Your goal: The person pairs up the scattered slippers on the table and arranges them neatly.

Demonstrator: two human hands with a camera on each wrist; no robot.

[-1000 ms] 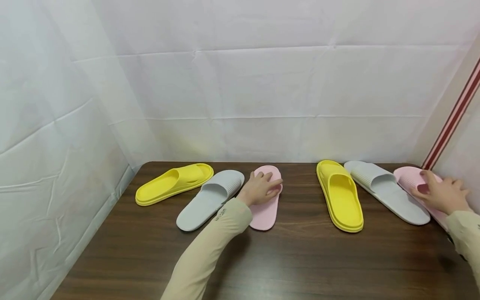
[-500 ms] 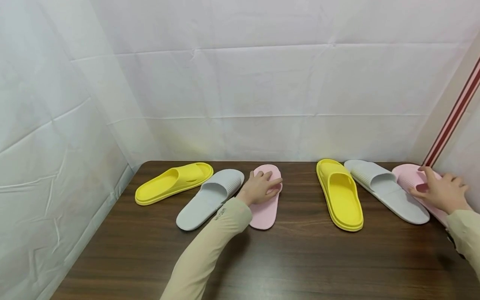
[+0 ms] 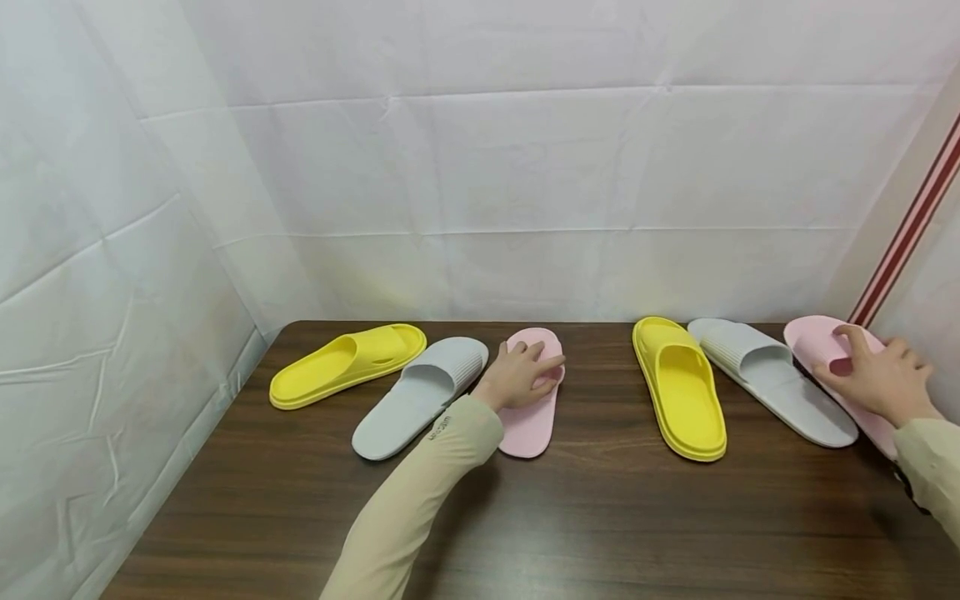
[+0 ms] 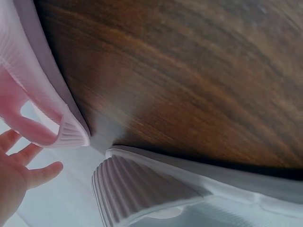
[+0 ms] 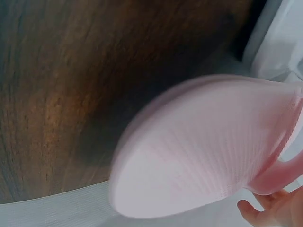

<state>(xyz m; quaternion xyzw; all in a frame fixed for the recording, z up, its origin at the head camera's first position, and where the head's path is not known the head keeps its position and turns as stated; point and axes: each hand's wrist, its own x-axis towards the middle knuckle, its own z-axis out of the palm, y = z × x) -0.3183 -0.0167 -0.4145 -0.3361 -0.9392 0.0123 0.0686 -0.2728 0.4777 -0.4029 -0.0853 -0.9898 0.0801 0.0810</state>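
My left hand (image 3: 519, 375) grips the strap area of a pink slipper (image 3: 528, 429) lying toe-away on the dark wooden table. Its fingers spread over the strap, and the thumb's hold is partly hidden. In the left wrist view, fingers (image 4: 45, 174) are at the edge of the pink slipper's strap (image 4: 71, 135). At the far right, my right hand (image 3: 885, 379) holds another pink slipper (image 3: 806, 333) by its strap, beside a grey slipper (image 3: 798, 400). Its ribbed upper (image 5: 199, 146) fills much of the right wrist view, with fingertips at the strap opening.
A yellow slipper (image 3: 348, 365) and a grey slipper (image 3: 412, 408) lie left of my left hand. Another yellow slipper (image 3: 682, 392) lies between the hands. White sheeting (image 3: 525, 167) rises behind the table (image 3: 585, 517), and a red-striped strip (image 3: 911, 225) runs up at right.
My right hand and its pink slipper have shifted slightly, with the toe now farther up and a dark gap showing beside the grey slipper. The left hand has stayed put.
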